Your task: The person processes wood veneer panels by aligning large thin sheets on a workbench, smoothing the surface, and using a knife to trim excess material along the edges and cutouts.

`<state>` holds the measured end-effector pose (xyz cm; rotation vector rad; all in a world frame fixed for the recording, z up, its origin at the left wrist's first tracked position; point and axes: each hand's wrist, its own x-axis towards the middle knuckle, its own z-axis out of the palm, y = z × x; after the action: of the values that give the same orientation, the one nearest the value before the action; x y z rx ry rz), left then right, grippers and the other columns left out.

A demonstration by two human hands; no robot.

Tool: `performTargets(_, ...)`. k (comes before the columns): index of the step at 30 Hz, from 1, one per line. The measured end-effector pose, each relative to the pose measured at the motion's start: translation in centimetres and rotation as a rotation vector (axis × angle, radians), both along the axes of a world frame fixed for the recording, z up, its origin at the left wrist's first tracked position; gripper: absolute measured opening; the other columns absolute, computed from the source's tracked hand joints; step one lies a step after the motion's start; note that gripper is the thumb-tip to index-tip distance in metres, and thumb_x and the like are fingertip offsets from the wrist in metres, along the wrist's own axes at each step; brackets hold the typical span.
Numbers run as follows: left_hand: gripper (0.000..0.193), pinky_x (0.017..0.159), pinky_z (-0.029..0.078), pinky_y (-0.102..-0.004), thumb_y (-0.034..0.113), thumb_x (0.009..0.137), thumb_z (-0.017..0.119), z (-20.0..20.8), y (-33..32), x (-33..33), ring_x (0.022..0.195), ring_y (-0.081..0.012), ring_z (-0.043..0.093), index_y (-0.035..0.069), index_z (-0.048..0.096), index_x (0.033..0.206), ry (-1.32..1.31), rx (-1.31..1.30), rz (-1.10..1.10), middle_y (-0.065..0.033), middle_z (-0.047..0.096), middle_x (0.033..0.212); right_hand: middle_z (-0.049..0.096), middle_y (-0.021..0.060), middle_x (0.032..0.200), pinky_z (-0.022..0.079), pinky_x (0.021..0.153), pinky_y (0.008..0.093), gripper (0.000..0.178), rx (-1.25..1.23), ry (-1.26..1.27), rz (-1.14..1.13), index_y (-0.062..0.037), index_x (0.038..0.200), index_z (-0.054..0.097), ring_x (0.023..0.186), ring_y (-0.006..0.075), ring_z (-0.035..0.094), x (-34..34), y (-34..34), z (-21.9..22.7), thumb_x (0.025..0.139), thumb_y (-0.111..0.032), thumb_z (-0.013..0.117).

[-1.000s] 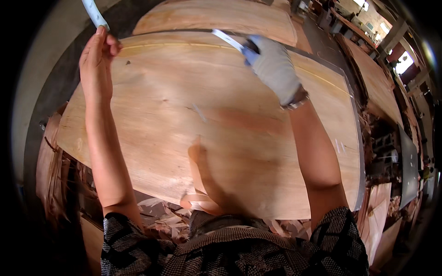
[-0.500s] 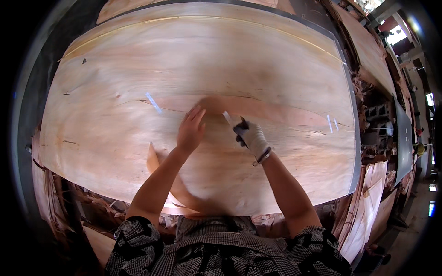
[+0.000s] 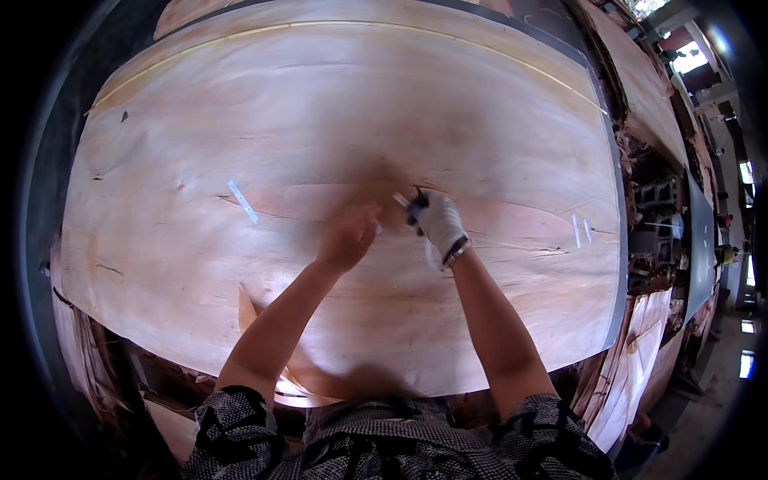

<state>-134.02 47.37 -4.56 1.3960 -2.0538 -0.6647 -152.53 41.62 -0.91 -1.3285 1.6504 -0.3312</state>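
Observation:
A large thin wood veneer sheet [image 3: 336,120] lies flat across the bench in front of me. My bare left hand [image 3: 348,238] rests on it near the middle, blurred, fingers pressing at a small pale strip of tape. My right hand [image 3: 436,224], in a white glove with a wristwatch, sits just to the right and grips a small dark tool with a pale strip at its tip. A white tape strip [image 3: 242,201] is stuck on the sheet to the left, and two short tape strips [image 3: 581,230] at the right.
More veneer sheets are stacked at the far edge [image 3: 240,8] and along the right side [image 3: 640,80]. Torn veneer scraps [image 3: 264,352] lie at the near edge. A dark bench frame [image 3: 48,160] runs down the left. A walkway [image 3: 704,232] lies to the right.
A second ago both hands reached to the sheet's far edge, the left holding a strip up. They came back to the middle and now sit close together there.

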Motion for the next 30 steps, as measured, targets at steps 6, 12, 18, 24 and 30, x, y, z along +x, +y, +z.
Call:
performTargets(6, 0.038, 0.095, 0.034, -0.0383, 0.012, 0.081, 0.049, 1.0, -3.3, -2.8, 0.118, -0.0225, 0.039, 0.008, 0.05, 0.119, -0.259, -0.141, 0.039, -0.0052, 0.041, 0.132, 0.062, 0.0186, 0.083, 0.047, 0.07, 0.0433, 0.028, -0.247, 0.319, 0.06, -0.0022, 0.086, 0.062, 0.081, 0.0344, 0.06, 1.8, -1.3, -2.6, 0.078, -0.028, 0.056)
performTargets(12, 0.045, 0.095, 0.031, -0.0374, 0.017, 0.082, 0.05, 0.6, -3.8, -2.6, 0.12, -0.02, 0.038, 0.012, 0.044, 0.126, -0.303, -0.046, 0.054, -0.0025, 0.038, 0.135, 0.062, 0.0199, 0.08, 0.047, 0.07, 0.0416, 0.028, -0.139, 0.33, 0.003, -0.0031, 0.09, 0.062, 0.079, 0.036, 0.059, -4.2, -2.1, -0.7, 0.078, -0.028, 0.056)
performTargets(18, 0.045, 0.102, 0.023, -0.0364, 0.017, 0.081, 0.051, 0.4, -5.1, -11.3, 0.124, -0.0174, 0.035, 0.007, 0.045, 0.124, -0.316, -0.199, -0.161, -0.0061, 0.04, 0.133, 0.061, 0.0216, 0.083, 0.046, 0.073, 0.0429, 0.029, -0.162, 0.338, -0.165, -0.0034, 0.085, 0.063, 0.084, 0.037, 0.058, -7.2, -1.6, -4.0, 0.078, -0.03, 0.054)
performTargets(24, 0.043, 0.105, 0.019, -0.0413, 0.014, 0.082, 0.05, 0.5, -5.8, -11.3, 0.125, -0.0175, 0.034, 0.008, 0.045, 0.124, -0.412, -0.069, -0.169, -0.0068, 0.038, 0.134, 0.063, 0.0156, 0.074, 0.048, 0.055, 0.0383, 0.025, -0.085, 0.304, -0.122, -0.0044, 0.083, 0.059, 0.068, 0.0267, 0.063, -16.2, 0.7, -0.6, 0.083, -0.029, 0.055)
performTargets(30, 0.048, 0.106, 0.016, -0.0441, 0.014, 0.082, 0.051, 0.8, -3.4, -19.5, 0.129, -0.0226, 0.028, 0.009, 0.04, 0.128, -0.169, -0.099, -0.195, -0.01, 0.036, 0.136, 0.063, 0.0058, 0.066, 0.038, 0.037, 0.0259, 0.03, 0.094, -0.197, -0.553, -0.0061, 0.086, 0.057, 0.042, 0.0126, 0.052, -21.5, 5.1, -0.8, 0.079, -0.034, 0.063)
